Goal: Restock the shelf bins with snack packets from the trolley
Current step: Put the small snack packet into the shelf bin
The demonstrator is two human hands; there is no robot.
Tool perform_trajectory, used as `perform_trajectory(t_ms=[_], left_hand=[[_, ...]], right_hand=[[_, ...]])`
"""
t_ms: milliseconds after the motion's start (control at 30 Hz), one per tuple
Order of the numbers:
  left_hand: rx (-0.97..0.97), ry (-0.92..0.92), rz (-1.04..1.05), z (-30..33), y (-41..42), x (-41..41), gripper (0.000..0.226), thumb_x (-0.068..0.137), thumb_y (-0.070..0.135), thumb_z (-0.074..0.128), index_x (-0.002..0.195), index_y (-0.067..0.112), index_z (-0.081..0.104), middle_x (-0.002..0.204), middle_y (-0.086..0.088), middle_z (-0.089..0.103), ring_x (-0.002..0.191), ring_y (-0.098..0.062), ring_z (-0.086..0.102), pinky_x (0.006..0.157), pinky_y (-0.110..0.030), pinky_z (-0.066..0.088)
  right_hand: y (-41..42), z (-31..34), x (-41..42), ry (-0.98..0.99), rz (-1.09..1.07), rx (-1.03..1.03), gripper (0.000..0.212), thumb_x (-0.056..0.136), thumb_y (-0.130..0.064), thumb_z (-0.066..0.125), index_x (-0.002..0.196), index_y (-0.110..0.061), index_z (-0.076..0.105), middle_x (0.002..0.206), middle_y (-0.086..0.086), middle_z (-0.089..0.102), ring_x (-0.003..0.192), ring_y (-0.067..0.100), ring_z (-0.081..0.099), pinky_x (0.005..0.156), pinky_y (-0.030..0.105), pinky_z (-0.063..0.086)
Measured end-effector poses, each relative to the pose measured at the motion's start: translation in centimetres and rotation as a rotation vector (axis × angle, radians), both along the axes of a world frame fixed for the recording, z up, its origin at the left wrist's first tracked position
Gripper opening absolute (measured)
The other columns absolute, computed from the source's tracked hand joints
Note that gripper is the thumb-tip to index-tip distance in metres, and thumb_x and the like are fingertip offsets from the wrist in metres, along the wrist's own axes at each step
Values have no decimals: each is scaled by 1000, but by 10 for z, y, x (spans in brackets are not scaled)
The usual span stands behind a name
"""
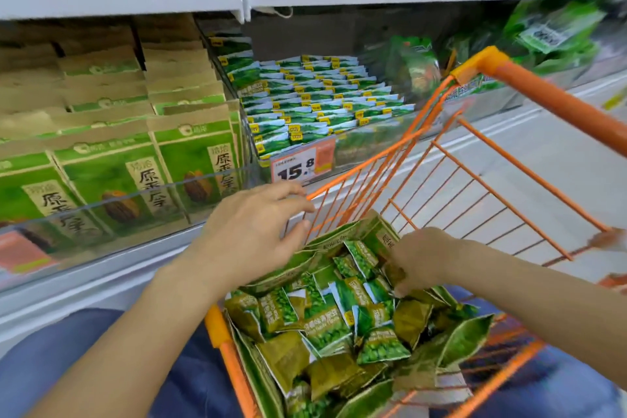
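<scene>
Shelf bins (325,102) of green packets stand beside orange trolley (543,95).

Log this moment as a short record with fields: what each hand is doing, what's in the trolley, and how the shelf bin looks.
left hand: the left hand hangs open over the trolley's near corner, holding nothing
right hand: the right hand reaches into the packets, fingers curled down; grip unclear
trolley: the orange wire trolley holds a heap of green snack packets
shelf bin: the clear shelf bin already holds rows of small green packets
price tag: the price tag on its front reads 15.8
neighbour bin: green and tan boxes
</scene>
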State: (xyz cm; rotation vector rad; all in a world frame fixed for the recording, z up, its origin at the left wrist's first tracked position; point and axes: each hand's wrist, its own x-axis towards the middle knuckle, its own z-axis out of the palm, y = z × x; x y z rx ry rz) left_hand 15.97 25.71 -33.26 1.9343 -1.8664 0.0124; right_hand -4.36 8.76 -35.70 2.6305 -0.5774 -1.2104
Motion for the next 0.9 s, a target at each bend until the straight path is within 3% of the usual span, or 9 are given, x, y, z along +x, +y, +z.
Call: perform_trajectory(t_ms=[67, 167, 267, 367, 500, 567, 667, 767, 900], left_hand=[[-18, 4, -8, 1, -1, -1, 37, 87, 42, 40, 98, 29, 72, 109, 10, 67, 89, -17, 69, 58, -31, 54], [-30, 11, -13, -1, -1, -2, 36, 87, 41, 40, 97, 28, 72, 108, 10, 67, 87, -16, 69, 55, -31, 54], [-71, 35, -12, 1, -2, -1, 37, 89, 40, 39, 99, 27, 72, 108, 11, 67, 90, -15, 68, 59, -31, 55], [-168, 90, -3, 6, 1, 1, 41, 90, 47, 44, 110, 24, 70, 111, 11, 67, 101, -12, 63, 77, -29, 53], [-195, 52, -140, 12, 6, -7, 71, 83, 70, 45, 131, 19, 56, 126, 6, 62, 114, -11, 56, 92, -25, 42], [-248, 9, -103, 8, 5, -9, 64, 84, 64, 49, 130, 20, 55, 121, 4, 65, 108, -11, 59, 86, -24, 45], [-392, 358, 76, 13, 5, -7, 19, 90, 45, 56, 105, 34, 60, 81, 15, 69, 73, -4, 64, 64, -26, 51], [-282, 983, 55, 17, 4, 1, 12, 85, 38, 66, 94, 33, 59, 80, 25, 69, 78, 6, 64, 69, -15, 47], [-199, 1026, -2, 18, 3, 4, 36, 81, 49, 62, 114, 38, 53, 60, 16, 49, 58, -2, 43, 57, -16, 35]], right_hand=[[0, -8, -7, 120, -44, 75, 49, 86, -57, 58, 79, -9, 56, 80, 4, 53, 85, 26, 59, 63, 30, 42], [2, -11, -8, 109, -19, 80, 37, 90, -45, 60, 86, -8, 58, 91, 7, 59, 96, 27, 60, 67, 31, 44], [-4, 15, 6, -270, -111, 223, 31, 89, -43, 62, 78, -15, 55, 76, 3, 57, 73, 19, 56, 60, 31, 39], [3, 54, 24, -705, -560, 724, 32, 88, -35, 66, 68, -11, 57, 63, 8, 59, 53, 14, 60, 55, 28, 48], [26, 84, 41, -954, -849, 1119, 31, 79, -38, 64, 75, -7, 66, 65, 14, 59, 48, 15, 57, 50, 22, 49], [32, 91, 46, -995, -978, 1277, 37, 81, -41, 57, 73, -6, 68, 59, 8, 57, 44, 15, 54, 46, 22, 46], [39, 93, 53, -1133, -1026, 1323, 55, 85, -53, 41, 60, -10, 64, 54, 4, 53, 42, 15, 49, 43, 22, 42], [43, 85, 58, -1415, -891, 1080, 43, 88, -51, 50, 74, -12, 64, 65, 1, 60, 56, 13, 56, 51, 24, 44], [51, 78, 69, -1423, -632, 1017, 17, 78, -41, 71, 82, -27, 65, 80, -17, 64, 74, -1, 59, 66, 14, 43]])
